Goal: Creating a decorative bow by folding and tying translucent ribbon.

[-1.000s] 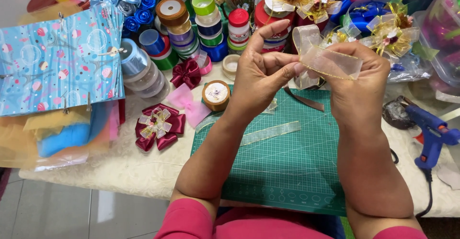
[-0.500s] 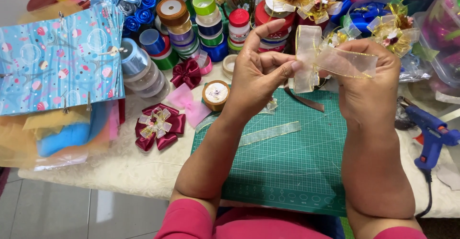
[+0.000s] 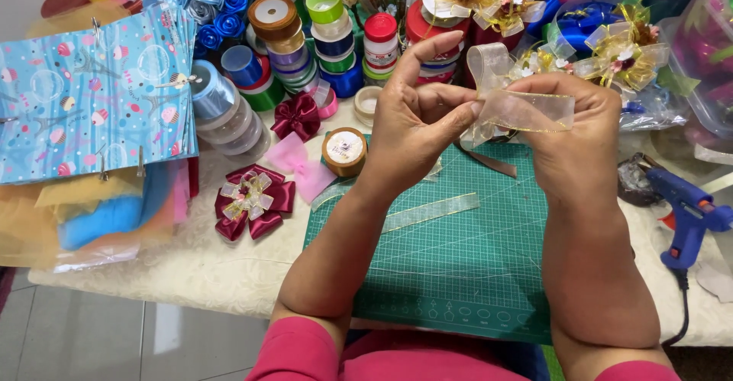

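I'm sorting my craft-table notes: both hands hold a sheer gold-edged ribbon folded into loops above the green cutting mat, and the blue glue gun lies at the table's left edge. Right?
Not quite. The head view shows the blue glue gun at the table's right edge, beyond the right hand. The rest holds: the left hand and right hand pinch the sheer gold-edged ribbon in loops above the green cutting mat.

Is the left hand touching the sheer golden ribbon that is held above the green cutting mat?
Touching. In the head view the left hand pinches the sheer golden ribbon at its gathered middle, with the right hand holding the other side.
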